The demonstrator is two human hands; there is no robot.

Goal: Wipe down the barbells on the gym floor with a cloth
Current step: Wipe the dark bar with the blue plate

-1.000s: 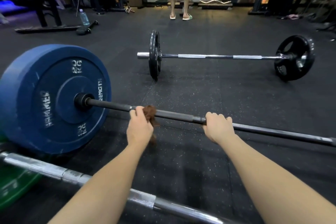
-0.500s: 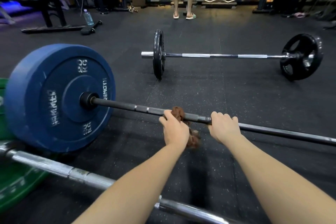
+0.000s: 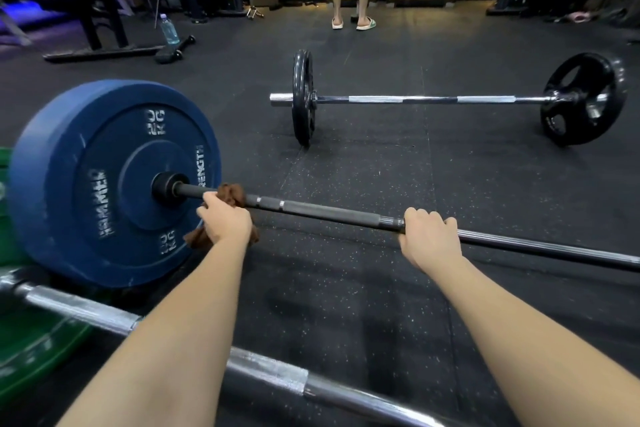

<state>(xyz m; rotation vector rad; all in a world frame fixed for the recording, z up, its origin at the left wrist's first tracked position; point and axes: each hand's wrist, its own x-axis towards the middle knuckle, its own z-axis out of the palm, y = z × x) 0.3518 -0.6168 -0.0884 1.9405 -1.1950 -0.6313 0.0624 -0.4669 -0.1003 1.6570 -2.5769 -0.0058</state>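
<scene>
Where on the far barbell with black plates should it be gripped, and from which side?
Grip the far barbell on a pale band between the black plates, overhand from the near side; the plates hold it off the floor, so hands can likely wrap under it.

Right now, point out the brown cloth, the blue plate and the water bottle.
brown cloth [image 3: 231, 193], head view, bunched part on top of the black bar [image 3: 329, 213]
blue plate [image 3: 114, 149], head view, flat face above the hub
water bottle [image 3: 169, 30], head view, middle of its body
</scene>
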